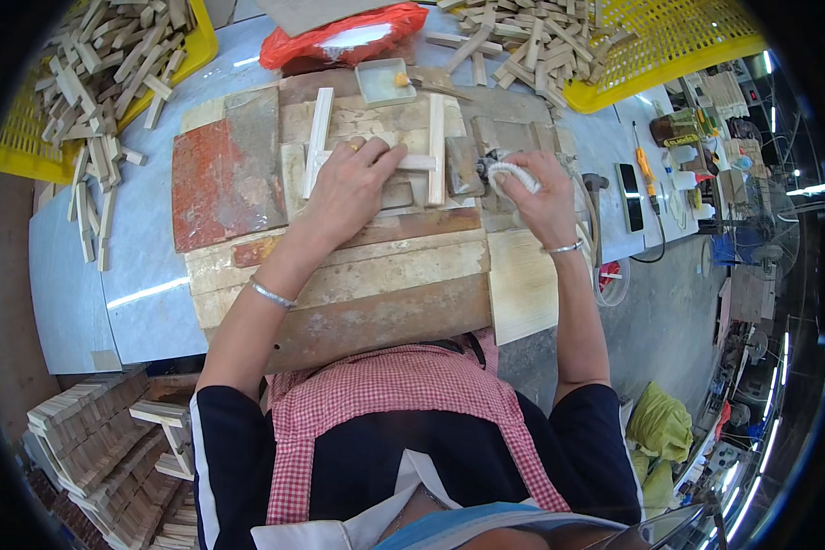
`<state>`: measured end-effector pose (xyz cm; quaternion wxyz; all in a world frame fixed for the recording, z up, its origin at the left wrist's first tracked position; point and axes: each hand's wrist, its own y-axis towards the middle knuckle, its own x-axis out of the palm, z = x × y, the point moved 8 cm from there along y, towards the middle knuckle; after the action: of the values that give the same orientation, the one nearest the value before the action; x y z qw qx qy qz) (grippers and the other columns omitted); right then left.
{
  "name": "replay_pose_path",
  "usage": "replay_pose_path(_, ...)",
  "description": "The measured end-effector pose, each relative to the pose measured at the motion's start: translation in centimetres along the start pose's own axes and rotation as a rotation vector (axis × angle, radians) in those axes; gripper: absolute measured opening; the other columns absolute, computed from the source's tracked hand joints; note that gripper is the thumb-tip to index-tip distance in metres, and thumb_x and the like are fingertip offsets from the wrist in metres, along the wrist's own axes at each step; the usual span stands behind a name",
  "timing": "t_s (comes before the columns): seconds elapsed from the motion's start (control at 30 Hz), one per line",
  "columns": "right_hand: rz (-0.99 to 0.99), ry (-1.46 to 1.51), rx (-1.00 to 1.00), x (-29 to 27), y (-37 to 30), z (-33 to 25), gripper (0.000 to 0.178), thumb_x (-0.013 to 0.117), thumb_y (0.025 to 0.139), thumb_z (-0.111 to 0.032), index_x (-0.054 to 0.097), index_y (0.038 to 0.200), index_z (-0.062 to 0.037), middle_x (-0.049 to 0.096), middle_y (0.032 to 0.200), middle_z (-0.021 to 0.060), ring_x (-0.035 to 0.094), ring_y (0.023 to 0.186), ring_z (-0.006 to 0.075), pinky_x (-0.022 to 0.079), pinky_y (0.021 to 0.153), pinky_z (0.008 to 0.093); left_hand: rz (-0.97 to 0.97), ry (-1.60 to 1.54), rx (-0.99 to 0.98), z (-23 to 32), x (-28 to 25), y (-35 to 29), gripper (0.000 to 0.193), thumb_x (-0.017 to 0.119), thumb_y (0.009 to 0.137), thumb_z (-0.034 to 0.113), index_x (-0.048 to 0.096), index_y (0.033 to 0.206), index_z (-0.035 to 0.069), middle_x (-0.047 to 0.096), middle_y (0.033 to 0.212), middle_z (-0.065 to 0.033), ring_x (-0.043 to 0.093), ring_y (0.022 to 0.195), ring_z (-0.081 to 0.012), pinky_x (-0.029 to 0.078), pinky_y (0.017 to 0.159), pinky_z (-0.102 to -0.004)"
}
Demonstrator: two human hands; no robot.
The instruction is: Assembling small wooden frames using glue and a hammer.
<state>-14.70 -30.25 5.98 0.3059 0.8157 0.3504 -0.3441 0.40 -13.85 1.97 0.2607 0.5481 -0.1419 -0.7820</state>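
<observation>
Our left hand point(356, 179), fingers curled, grips H-shaped wooden frame point(437, 137); right hand point(545, 197) closes round white-wrapped tool point(509, 167). Frame looks light, stiff; best held at crossbar point(419, 163).

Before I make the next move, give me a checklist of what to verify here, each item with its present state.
1. Left hand on the H-shaped pale wooden frame: ok.
2. Right hand gripping the white-wrapped, dark-headed tool: ok.
3. Tool apart from the frame: ok.
4. Frame joints fully tight: cannot tell, too small to judge.
5. Square pale tray apart from both hands: ok.
6. Black rectangular phone apart from both hands: ok.
</observation>
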Motion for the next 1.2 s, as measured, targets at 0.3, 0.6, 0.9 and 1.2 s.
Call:
replay_pose_path(0.3, 0.039, 0.071, -0.130, 1.1, -0.7, -0.8, 0.018, 0.071, 0.075, -0.013, 0.068, 0.092, -0.0069, 0.059, 0.088, 0.0084, 0.060, 0.079, 0.0240, 0.048, 0.070, 0.0331, -0.069, 0.027, -0.067, 0.8, 0.6, -0.9, 0.027, 0.058, 0.083, 0.010, 0.061, 0.108, 0.000, 0.059, 0.094, -0.0116, 0.056, 0.084, -0.0283, 0.047, 0.074, -0.0362)
replay_pose_path(0.6, -0.073, -0.155, -0.363, 6.7, 1.0, -4.9, 0.016, 0.070, 0.073, -0.014, 0.068, 0.088, -0.0114, 0.058, 0.092, 0.0058, 0.060, 0.085, 0.0238, 0.050, 0.070, 0.0339, -0.141, 0.123, -0.091, 2.8, 0.0, -2.8, 0.070, 0.063, 0.082, 0.041, 0.045, 0.127, -0.010, 0.050, 0.120, -0.0226, 0.048, 0.112, -0.0360, 0.038, 0.100, -0.0432)
replay_pose_path(0.9, -0.050, -0.205, -0.467, 9.0, 5.0, -8.5, 0.016, 0.071, 0.073, -0.013, 0.067, 0.089, -0.0115, 0.059, 0.095, 0.0058, 0.060, 0.086, 0.0247, 0.050, 0.069, 0.0358, -0.119, 0.157, -0.112, 3.6, 0.6, -4.5, 0.081, 0.057, 0.082, 0.052, 0.044, 0.127, -0.014, 0.042, 0.132, -0.0296, 0.037, 0.128, -0.0432, 0.027, 0.110, -0.0499)
replay_pose_path(1.2, -0.287, -0.249, -0.691, 16.9, 3.9, -16.0, 0.014, 0.067, 0.070, -0.011, 0.065, 0.084, -0.0129, 0.057, 0.095, 0.0048, 0.057, 0.085, 0.0229, 0.052, 0.064, 0.0346, -0.233, -0.023, -0.226, 3.5, 2.8, -6.8, 0.055, 0.060, 0.082, 0.036, 0.055, 0.116, -0.008, 0.051, 0.122, -0.0252, 0.042, 0.125, -0.0387, 0.028, 0.110, -0.0499)
